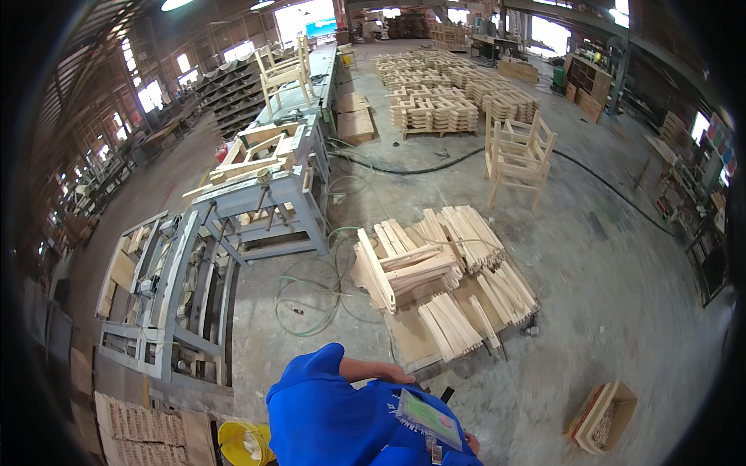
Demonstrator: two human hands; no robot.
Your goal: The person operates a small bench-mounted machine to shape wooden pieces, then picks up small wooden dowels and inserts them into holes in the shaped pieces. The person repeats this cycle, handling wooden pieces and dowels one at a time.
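My blue shirt [326, 419] fills the lower edge, with a green and white badge [429, 419] hanging on the chest. My left forearm comes out of the blue sleeve and crosses my body. My left hand [398, 377] rests against the shirt, and nothing shows in it. Only a fingertip of my right hand [472, 444] peeks out beside the badge. The nearest things are bundles of light wooden slats [435, 272] piled on a flat board on the concrete floor just ahead.
A grey metal clamping bench [256, 202] holding wooden frames stands left. A green hose [311, 307] loops on the floor. Assembled wooden chair frames [519, 155], stacked parts [435, 109], a cardboard box [602, 419] and a yellow bucket [241, 443] stand around.
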